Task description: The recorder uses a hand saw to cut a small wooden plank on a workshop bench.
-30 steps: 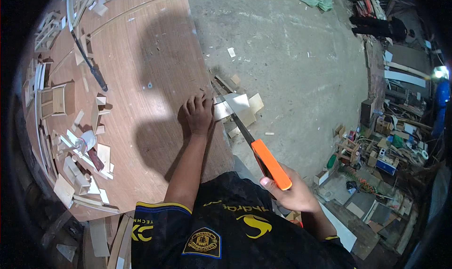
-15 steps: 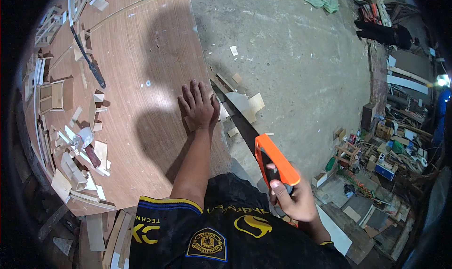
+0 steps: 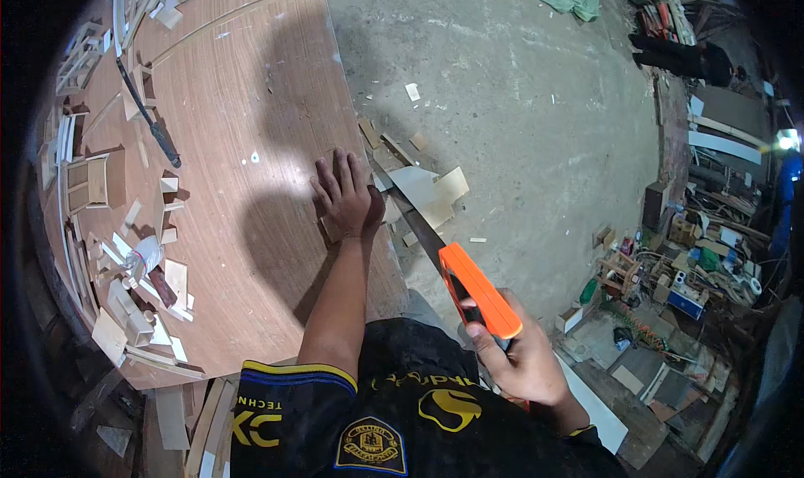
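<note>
My right hand (image 3: 532, 365) grips a handsaw (image 3: 481, 292) by its orange and black handle. The dark blade slants up and left, its far end reaching the table's right edge beside my left hand (image 3: 345, 200). That hand rests palm down near the edge, fingers stretched forward, thumb side by the blade. A small pale sliver shows at the heel of the palm; whatever lies beneath is mostly hidden. Under both sits a wood-grain tabletop (image 3: 226, 252).
Wood offcuts (image 3: 440, 195) lie on the concrete floor (image 3: 502, 126) below the blade. Along the table's left side are small wooden pieces (image 3: 159, 285), a little wooden box (image 3: 92, 181) and a dark-handled tool (image 3: 159, 135). Clutter (image 3: 687, 285) fills the right; a person (image 3: 687, 59) in dark clothing stands far right.
The saw and my right hand have shifted slightly left, and more of the blade has dropped past the table edge. My left hand stays planted on the tabletop.
</note>
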The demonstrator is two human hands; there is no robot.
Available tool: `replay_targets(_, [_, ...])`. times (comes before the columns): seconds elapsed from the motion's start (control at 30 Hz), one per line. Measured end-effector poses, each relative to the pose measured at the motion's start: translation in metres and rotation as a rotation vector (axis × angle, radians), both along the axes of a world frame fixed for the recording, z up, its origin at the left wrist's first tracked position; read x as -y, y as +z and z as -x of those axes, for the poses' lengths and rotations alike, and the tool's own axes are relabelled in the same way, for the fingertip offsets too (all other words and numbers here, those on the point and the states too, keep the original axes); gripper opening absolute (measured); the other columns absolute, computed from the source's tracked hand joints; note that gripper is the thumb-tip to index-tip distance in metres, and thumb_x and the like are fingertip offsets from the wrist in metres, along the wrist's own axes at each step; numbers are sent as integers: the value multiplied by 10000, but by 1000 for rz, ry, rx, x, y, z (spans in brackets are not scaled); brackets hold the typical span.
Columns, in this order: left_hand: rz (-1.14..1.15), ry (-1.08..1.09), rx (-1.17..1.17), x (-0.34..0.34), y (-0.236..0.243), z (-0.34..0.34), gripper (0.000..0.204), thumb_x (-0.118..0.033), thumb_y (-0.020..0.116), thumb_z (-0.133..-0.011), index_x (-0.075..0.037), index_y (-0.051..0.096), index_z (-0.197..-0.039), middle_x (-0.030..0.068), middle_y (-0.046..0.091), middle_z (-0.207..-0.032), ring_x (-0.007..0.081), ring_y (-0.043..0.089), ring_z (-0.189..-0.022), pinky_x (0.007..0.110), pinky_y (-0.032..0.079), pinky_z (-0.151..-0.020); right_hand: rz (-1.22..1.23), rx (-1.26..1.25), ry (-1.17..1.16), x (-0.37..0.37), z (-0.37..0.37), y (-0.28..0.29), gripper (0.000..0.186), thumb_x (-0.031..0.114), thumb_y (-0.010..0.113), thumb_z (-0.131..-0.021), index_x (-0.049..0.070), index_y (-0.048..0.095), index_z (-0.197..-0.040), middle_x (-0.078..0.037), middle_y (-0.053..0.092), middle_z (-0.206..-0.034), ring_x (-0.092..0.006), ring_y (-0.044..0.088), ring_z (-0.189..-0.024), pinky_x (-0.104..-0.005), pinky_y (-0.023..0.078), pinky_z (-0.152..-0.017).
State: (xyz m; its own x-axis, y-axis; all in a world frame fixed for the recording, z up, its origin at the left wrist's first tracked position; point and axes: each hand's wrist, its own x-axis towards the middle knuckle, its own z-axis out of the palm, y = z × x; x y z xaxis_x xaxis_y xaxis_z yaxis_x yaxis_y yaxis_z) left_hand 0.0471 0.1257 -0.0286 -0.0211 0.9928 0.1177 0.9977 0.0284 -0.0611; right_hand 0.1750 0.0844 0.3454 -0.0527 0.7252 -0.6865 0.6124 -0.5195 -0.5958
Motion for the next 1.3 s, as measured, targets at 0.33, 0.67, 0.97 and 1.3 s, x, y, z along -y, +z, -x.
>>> replay_targets(0.33, [19, 16, 14, 5, -1, -1, 447, -294, 424, -962, -144, 465, -1381, 52, 361, -1516, 373, 350, -1374, 580, 231, -1106, 78, 4, 55, -2, -1, 3, 327, 150, 610, -914, 29, 521, -1205, -177, 584, -1049, -334, 605, -959, -380, 464, -844])
replay_targets(0.67, [-22, -29, -117, 5, 0, 3, 428, -279, 426, -957, -161, 493, -1363, 50, 381, -1504, 382, 375, -1355, 596, 239, -1099, 47, 19, 112, -5, -5, 0, 318, 117, 597, -901, 30, 504, -1193, -182, 630, -983, -361, 650, -883, -400, 501, -764])
replay_targets(0.97, [-48, 17, -40, 6, -8, -2, 421, -270, 441, -945, -190, 506, -1353, 24, 380, -1507, 350, 369, -1367, 570, 243, -1100, 55, 25, -150, 20, 1, -57, 106, 54, 549, -916, 5, 539, -1009, -117, 559, -889, -212, 575, -776, -313, 458, -708])
replay_targets(1.3, [-86, 54, 82, 5, -5, 5, 420, -317, 425, -945, -197, 525, -1334, 13, 401, -1492, 353, 373, -1364, 578, 241, -1106, -48, -23, 4, 19, -1, -9, 202, 80, 588, -892, 14, 491, -1056, -191, 608, -845, -378, 650, -797, -400, 499, -684])
